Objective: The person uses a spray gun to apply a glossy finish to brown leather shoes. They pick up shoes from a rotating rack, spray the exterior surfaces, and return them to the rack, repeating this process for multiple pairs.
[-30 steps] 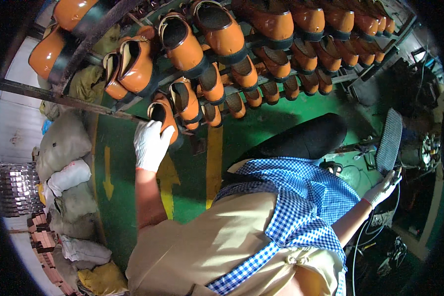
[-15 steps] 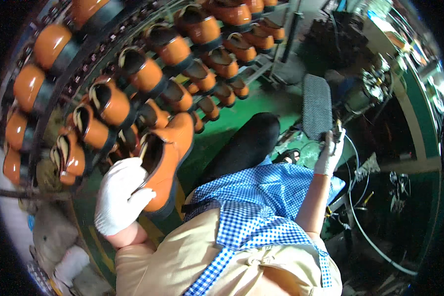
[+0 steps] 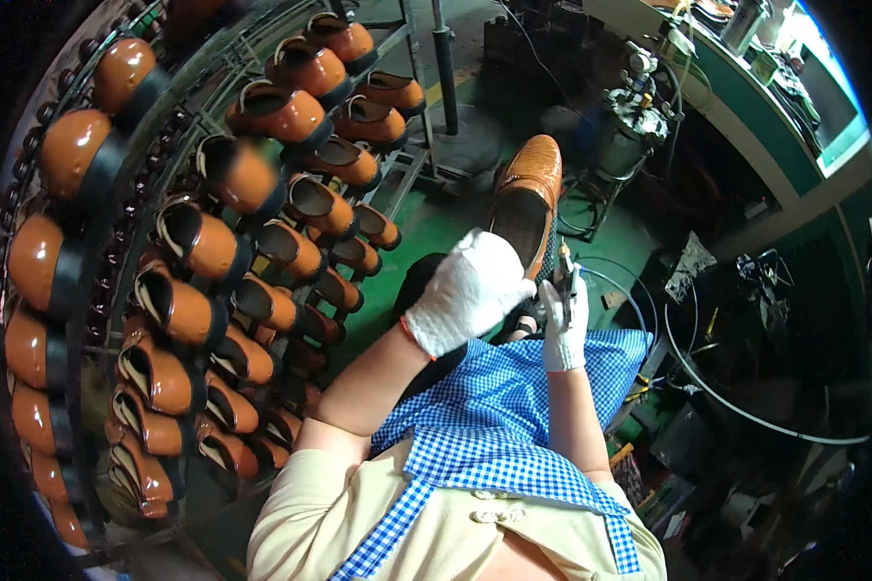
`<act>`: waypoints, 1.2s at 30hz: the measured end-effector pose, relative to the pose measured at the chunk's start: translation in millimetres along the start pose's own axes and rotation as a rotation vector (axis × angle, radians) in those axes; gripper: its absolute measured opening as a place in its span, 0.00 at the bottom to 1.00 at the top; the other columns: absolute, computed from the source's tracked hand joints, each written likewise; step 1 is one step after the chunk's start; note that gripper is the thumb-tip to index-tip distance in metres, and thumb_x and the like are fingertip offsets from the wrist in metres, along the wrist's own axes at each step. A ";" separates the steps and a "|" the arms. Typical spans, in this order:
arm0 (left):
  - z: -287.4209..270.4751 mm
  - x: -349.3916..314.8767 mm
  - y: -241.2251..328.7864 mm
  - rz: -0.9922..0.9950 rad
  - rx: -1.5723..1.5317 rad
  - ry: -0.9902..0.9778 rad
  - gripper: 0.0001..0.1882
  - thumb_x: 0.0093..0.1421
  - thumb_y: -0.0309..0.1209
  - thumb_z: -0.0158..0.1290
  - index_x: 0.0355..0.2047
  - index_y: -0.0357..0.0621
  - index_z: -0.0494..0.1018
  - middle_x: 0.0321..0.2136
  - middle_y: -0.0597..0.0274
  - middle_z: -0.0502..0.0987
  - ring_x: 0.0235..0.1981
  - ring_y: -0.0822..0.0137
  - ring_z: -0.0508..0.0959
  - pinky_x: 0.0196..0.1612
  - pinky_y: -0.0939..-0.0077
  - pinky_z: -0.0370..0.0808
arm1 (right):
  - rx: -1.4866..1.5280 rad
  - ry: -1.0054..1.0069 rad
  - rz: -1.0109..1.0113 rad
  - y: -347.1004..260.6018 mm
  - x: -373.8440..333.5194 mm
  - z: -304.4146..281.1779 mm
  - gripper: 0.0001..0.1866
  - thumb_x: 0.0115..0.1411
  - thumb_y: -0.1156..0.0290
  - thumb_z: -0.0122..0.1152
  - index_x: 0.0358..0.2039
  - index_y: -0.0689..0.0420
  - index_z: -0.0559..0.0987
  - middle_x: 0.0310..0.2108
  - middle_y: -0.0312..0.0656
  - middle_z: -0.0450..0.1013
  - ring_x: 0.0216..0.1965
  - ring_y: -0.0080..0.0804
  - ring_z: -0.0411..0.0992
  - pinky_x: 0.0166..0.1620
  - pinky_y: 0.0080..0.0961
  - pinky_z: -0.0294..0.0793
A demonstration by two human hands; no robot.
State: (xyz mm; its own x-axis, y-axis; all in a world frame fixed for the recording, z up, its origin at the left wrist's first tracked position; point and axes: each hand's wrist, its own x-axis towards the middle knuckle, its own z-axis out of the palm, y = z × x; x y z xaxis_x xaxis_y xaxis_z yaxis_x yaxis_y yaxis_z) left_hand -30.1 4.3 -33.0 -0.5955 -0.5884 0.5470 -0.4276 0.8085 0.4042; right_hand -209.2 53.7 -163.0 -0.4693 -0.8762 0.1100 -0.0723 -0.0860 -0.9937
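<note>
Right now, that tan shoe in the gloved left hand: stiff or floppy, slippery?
The tan shoe probably holds its shape: it stays straight though the left hand grips only its heel end. Its glossy upper looks slick, but the fabric glove likely helps grip. Seemingly light, carried one-handed.

Green floor [image 3: 426, 228], shoe rack [image 3: 116, 290] left, green-edged workbench [image 3: 746, 107] right.

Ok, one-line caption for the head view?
Gloved left hand holds a tan shoe, right hand a small tool, beside a shoe rack.
</note>
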 end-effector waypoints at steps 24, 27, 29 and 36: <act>-33.7 -36.6 64.3 -0.050 0.215 0.245 0.19 0.60 0.22 0.66 0.52 0.41 0.76 0.49 0.53 0.76 0.51 0.55 0.76 0.55 0.61 0.74 | -0.218 -0.082 -0.020 -69.8 -23.3 -47.1 0.22 0.56 0.66 0.78 0.43 0.61 0.75 0.34 0.39 0.73 0.32 0.28 0.71 0.37 0.27 0.74; -35.9 -42.9 82.8 -0.135 -0.283 -0.027 0.14 0.65 0.27 0.63 0.50 0.39 0.79 0.39 0.58 0.79 0.40 0.63 0.80 0.45 0.71 0.76 | -0.196 -0.039 -0.029 -101.1 -34.6 -43.2 0.24 0.55 0.65 0.80 0.43 0.61 0.74 0.33 0.39 0.74 0.30 0.31 0.73 0.37 0.29 0.75; -21.0 -49.5 91.8 -0.379 -0.577 -0.251 0.14 0.68 0.31 0.61 0.51 0.38 0.79 0.37 0.61 0.80 0.38 0.69 0.80 0.43 0.75 0.76 | -0.359 0.043 -0.280 -96.2 -41.2 -37.4 0.26 0.54 0.65 0.81 0.44 0.61 0.74 0.32 0.39 0.75 0.30 0.31 0.75 0.36 0.28 0.76; 25.9 -80.8 85.0 -1.274 -1.612 -0.264 0.16 0.77 0.38 0.49 0.52 0.39 0.77 0.33 0.65 0.77 0.27 0.80 0.72 0.28 0.88 0.70 | -0.396 0.069 -0.302 -88.8 -49.1 -29.0 0.21 0.55 0.65 0.79 0.42 0.60 0.78 0.33 0.44 0.81 0.31 0.35 0.83 0.36 0.28 0.82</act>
State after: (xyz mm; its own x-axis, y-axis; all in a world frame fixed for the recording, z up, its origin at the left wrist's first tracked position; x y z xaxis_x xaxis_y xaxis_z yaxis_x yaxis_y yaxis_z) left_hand -35.9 120.8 -61.8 -0.6380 -0.5565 -0.5323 0.1717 -0.7766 0.6061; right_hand -205.3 118.0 -79.5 -0.4323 -0.8054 0.4055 -0.5358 -0.1323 -0.8339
